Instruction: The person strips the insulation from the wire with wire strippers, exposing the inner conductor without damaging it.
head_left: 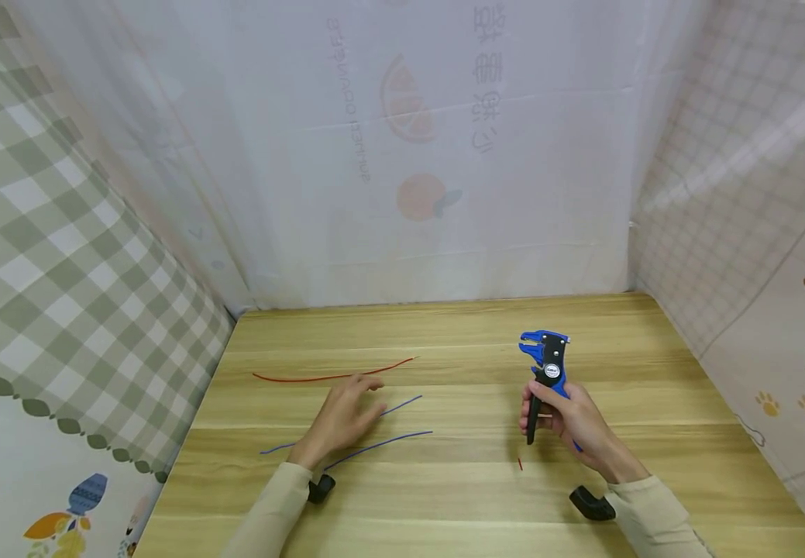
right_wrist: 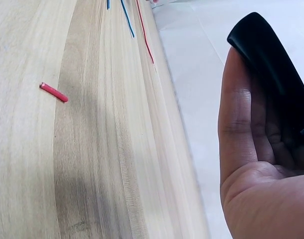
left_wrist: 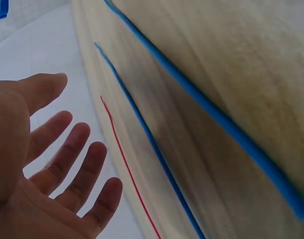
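My right hand (head_left: pixel 579 426) grips a wire stripper (head_left: pixel 552 349) with blue and black handles, its head pointing away from me. In the right wrist view, one black handle (right_wrist: pixel 271 64) lies along the fingers. Over the left part of the table, my left hand (head_left: pixel 342 418) holds nothing, its fingers loosely bent. Beneath it runs a blue wire (head_left: pixel 402 405), partly hidden by the hand. A second blue wire (head_left: pixel 381 444) lies nearer to me. Farther back is a red wire (head_left: pixel 304 380), its right end pale and thin. A short red piece of insulation (right_wrist: pixel 54 92) lies by the right hand.
The wood-patterned table (head_left: pixel 472 511) ends at a pale printed curtain (head_left: pixel 430 263) behind. A green checked cloth (head_left: pixel 60 256) hangs on the left and a patterned sheet (head_left: pixel 744 310) on the right. Black mounts (head_left: pixel 592 504) sit at both wrists.
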{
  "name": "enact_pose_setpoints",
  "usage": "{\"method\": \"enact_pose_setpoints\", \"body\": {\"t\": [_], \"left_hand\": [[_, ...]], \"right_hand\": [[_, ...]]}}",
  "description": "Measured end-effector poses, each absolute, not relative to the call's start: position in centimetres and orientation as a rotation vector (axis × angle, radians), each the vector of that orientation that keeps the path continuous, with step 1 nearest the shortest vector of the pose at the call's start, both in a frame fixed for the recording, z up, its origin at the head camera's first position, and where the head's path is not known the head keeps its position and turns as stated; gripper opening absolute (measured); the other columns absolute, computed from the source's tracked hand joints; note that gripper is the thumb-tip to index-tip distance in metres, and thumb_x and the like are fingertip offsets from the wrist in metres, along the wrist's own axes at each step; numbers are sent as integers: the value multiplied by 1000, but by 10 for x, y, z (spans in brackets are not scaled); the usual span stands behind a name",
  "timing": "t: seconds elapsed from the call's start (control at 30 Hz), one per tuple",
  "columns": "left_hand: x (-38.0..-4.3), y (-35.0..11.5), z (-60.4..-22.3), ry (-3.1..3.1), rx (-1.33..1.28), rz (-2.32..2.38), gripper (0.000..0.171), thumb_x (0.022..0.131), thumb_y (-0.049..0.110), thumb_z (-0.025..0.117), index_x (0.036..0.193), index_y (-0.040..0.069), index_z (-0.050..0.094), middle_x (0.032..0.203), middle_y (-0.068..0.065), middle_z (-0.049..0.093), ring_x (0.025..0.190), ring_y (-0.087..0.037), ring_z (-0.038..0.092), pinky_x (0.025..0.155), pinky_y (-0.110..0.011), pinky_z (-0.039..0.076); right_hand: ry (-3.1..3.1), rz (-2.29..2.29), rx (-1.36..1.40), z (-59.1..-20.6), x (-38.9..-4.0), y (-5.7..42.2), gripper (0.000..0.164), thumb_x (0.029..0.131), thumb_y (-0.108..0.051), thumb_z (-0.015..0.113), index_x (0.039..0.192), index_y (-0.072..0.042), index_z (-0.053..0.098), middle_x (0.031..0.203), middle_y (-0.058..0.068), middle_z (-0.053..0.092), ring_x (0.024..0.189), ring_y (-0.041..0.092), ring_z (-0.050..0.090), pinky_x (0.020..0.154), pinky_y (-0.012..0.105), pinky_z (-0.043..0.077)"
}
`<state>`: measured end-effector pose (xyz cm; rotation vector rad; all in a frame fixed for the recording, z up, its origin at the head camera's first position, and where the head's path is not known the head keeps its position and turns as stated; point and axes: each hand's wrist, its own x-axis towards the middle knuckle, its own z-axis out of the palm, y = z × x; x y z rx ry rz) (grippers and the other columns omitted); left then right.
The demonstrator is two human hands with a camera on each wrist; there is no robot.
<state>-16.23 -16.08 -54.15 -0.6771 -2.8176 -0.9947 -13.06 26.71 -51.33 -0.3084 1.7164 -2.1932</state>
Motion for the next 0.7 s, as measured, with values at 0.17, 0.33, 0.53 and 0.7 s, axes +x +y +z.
{"method": "enact_pose_setpoints", "body": {"t": [0.17, 0.33, 0.53, 0.7], "left_hand": [[-159, -160, -544, -2826, -654, -988, 31, 102, 13, 84, 131, 4, 78, 131, -11, 79, 126, -32, 74, 109, -53, 61], [-157, -162, -546, -2856, -642, -959, 24, 102, 14, 84, 124, 5, 81, 123, -8, 79, 113, -26, 74, 99, -44, 62], [-157, -165, -548, -2898, -677, -935, 20, 99, 13, 86, 117, 6, 82, 110, -6, 78, 101, -23, 72, 90, -35, 59], [-158, -167, -551, -2911, -706, -943, 17, 99, 12, 87, 114, 7, 82, 108, -6, 80, 99, -23, 75, 89, -33, 61]], "right_hand": [[1712, -2193, -312, -514, -131, 267, 26, 124, -20, 45, 117, -1, 63, 99, 0, 78, 90, 14, 82, 87, 36, 71], [1725, -2174, -314, -513, -132, 267, 28, 124, -21, 46, 118, 1, 63, 99, -1, 78, 90, 13, 82, 87, 36, 71], [1726, -2168, -319, -513, -133, 266, 29, 124, -21, 46, 119, 2, 62, 99, -1, 78, 90, 14, 82, 87, 37, 71], [1719, -2163, -319, -513, -134, 265, 28, 123, -21, 46, 118, 1, 63, 99, -2, 78, 90, 13, 82, 87, 36, 71]]}}
